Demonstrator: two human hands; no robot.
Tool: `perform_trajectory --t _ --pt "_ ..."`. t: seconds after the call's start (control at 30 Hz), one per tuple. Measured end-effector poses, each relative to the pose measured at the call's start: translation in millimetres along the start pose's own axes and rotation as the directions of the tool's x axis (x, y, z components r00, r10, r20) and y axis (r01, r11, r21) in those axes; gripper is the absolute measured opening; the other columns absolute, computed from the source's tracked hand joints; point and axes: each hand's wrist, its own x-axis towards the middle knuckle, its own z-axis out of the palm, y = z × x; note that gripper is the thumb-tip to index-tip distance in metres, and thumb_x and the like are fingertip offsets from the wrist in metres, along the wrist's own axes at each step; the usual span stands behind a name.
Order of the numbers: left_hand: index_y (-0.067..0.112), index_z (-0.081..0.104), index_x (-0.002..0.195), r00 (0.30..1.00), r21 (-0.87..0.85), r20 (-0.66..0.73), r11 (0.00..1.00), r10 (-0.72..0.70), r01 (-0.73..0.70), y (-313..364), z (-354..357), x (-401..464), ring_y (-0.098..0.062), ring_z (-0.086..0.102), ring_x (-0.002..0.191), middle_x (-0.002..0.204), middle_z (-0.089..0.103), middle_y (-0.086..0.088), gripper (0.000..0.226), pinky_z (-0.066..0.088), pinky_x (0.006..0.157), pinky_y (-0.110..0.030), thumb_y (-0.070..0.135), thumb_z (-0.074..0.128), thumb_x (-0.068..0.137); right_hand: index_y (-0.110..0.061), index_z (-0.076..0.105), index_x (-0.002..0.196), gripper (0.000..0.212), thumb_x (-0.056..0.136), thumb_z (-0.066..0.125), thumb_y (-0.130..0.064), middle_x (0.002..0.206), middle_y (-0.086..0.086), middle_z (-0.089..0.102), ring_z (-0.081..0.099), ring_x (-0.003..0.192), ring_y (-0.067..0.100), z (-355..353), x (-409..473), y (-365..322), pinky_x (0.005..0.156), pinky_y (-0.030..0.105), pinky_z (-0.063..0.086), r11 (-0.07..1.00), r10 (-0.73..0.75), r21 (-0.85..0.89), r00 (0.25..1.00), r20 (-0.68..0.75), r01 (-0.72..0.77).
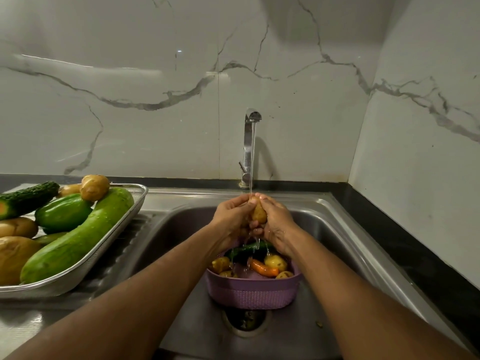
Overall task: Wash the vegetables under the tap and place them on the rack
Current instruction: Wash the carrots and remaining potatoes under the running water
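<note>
Both hands meet above the stainless steel sink (335, 229), directly under the chrome tap (250, 141). The left hand (231, 219) and the right hand (276, 224) have their fingers curled round a small, smooth, tan potato (259, 214), cupping it between them, with the thin clear stream of water (251, 162) falling from the tap's spout onto its top. Water runs off the lower fingers and drips down.

Below the hands, inside the sink's basin, sits a round purple plastic basket (253, 292) with a woven-look perforated wall. In it lie several small yellowish potatoes (275, 262) with dark specks, a tapered orange carrot (263, 267) and a dark green cucumber (249, 249) at the back, all wet. In front of the basket, the round metal drain (245, 320) is set in the sink's floor.

To the left of the sink, on its ribbed steel draining board, rests a rectangular metal mesh rack (124, 229) with a raised rim. It holds a long, glossy pale green gourd (78, 240) beaded with droplets, a shorter plump green vegetable (63, 213), a dark bumpy-skinned cucumber with a cut end (28, 198), and several large brown potatoes (94, 187).

Behind the sink rises a polished white wall of marble tiles (155, 100) with grey veins, above a black countertop edge (415, 237).
</note>
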Motion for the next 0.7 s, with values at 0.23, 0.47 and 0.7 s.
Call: perform_trajectory --t 0.23,0.47,0.7 --pt "0.022 0.072 0.116 0.991 0.119 -0.042 0.985 0.129 -0.123 -7 5 2 -0.012 0.070 0.067 0.093 0.074 -0.008 0.018 0.062 0.063 -0.032 0.016 0.061 0.102 -0.029 0.062 0.129 0.026 0.110 0.045 -0.032 0.113 0.017 0.065 0.063 0.067 0.018 3 1 -2 0.057 0.031 0.055 0.998 -0.024 -0.063 1.000 -0.019 0.022" --pt "0.025 0.074 0.106 0.943 0.112 -0.283 0.983 0.173 -0.146 -17 11 12 -0.025 0.075 0.092 0.100 0.075 -0.006 0.010 0.065 0.077 -0.042 0.027 0.069 0.098 -0.032 0.059 0.135 0.030 0.111 0.043 -0.027 0.122 0.015 0.065 0.069 0.110 0.036 7 0 1 0.094 0.056 0.059 0.992 -0.016 -0.123 0.999 0.032 0.020" --pt "0.018 0.074 0.110 0.948 0.046 -0.316 0.998 0.048 -0.036 -11 2 12 -0.028 0.074 0.094 0.100 0.075 -0.010 0.027 0.064 0.082 -0.044 0.038 0.075 0.092 -0.031 0.055 0.140 0.063 0.090 0.067 0.006 0.123 0.008 0.064 0.069 0.107 0.031 -2 -8 8 0.076 0.036 0.063 0.940 -0.024 -0.333 0.991 0.134 0.068"
